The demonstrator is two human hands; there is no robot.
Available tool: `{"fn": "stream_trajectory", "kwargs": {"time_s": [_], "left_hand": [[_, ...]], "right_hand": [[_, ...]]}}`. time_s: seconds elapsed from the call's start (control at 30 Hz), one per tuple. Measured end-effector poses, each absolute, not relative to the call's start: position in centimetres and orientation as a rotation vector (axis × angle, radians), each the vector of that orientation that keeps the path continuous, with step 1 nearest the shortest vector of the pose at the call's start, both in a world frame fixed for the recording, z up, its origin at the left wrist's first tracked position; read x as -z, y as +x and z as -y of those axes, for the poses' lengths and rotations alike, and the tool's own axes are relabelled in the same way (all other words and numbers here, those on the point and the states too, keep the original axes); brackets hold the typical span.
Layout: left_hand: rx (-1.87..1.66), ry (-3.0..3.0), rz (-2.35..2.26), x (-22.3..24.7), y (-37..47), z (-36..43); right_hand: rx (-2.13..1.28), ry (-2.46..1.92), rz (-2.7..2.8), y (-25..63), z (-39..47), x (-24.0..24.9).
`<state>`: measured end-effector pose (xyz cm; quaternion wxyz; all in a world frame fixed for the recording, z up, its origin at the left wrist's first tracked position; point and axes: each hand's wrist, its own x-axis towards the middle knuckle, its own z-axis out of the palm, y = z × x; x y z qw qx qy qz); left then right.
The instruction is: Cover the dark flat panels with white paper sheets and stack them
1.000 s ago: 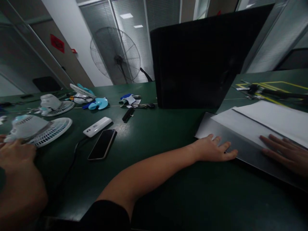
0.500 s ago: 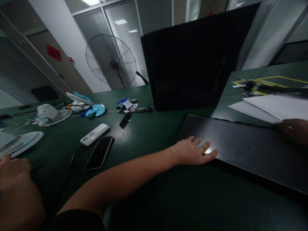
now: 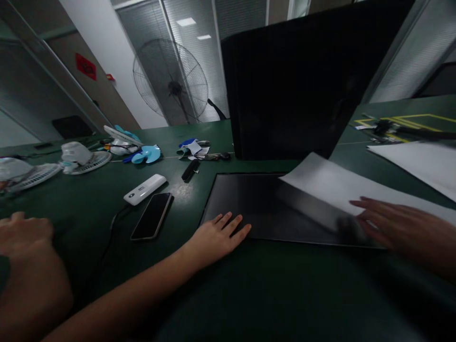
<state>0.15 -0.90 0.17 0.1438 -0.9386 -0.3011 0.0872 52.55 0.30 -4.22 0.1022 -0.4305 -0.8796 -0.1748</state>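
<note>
In the head view, the dark panel (image 3: 249,209) lies flat on the green table (image 3: 190,204); the left hand (image 3: 215,239), fingers spread, rests at its near left corner; the right hand (image 3: 395,225) is at the white sheet (image 3: 327,183), blur hiding whether it pinches; the panel looks stiff, slick and fragile, best held by its edges; the sheet seems light and limp, best taken at a corner; the frame cuts off a co-worker's hand (image 3: 26,235).

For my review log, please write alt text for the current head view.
The left hand rests on a flat dark panel on a green table; the right hand, blurred, is at a white sheet partly over the panel. A phone lies to the left.
</note>
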Motion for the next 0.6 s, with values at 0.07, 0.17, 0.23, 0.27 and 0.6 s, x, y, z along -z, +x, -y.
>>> {"fn": "stream_trajectory", "kwargs": {"time_s": [0.07,0.17,0.23,0.27,0.6], "left_hand": [[-0.194,-2.752,0.899,-0.8,-0.1,0.2],[0.136,-2.779,0.884,-1.5,-0.9,-0.5],[0.339,-2.726,0.856,-1.7,-1.4,-0.6],[0.390,-2.692,0.855,-1.7,-1.6,-0.4],[0.018,-2.827,1.295,-1.2,-2.2,-0.4]], "right_hand": [[0.601,-1.140,2.709,46.5,0.5,2.7],[0.355,-1.062,2.890,39.4,-0.1,1.1],[0.180,-1.053,2.950,36.1,-0.5,0.7],[0.125,-1.056,2.956,34.9,-0.7,0.6],[-0.017,-1.458,2.637,38.0,-4.9,-0.4]]}}
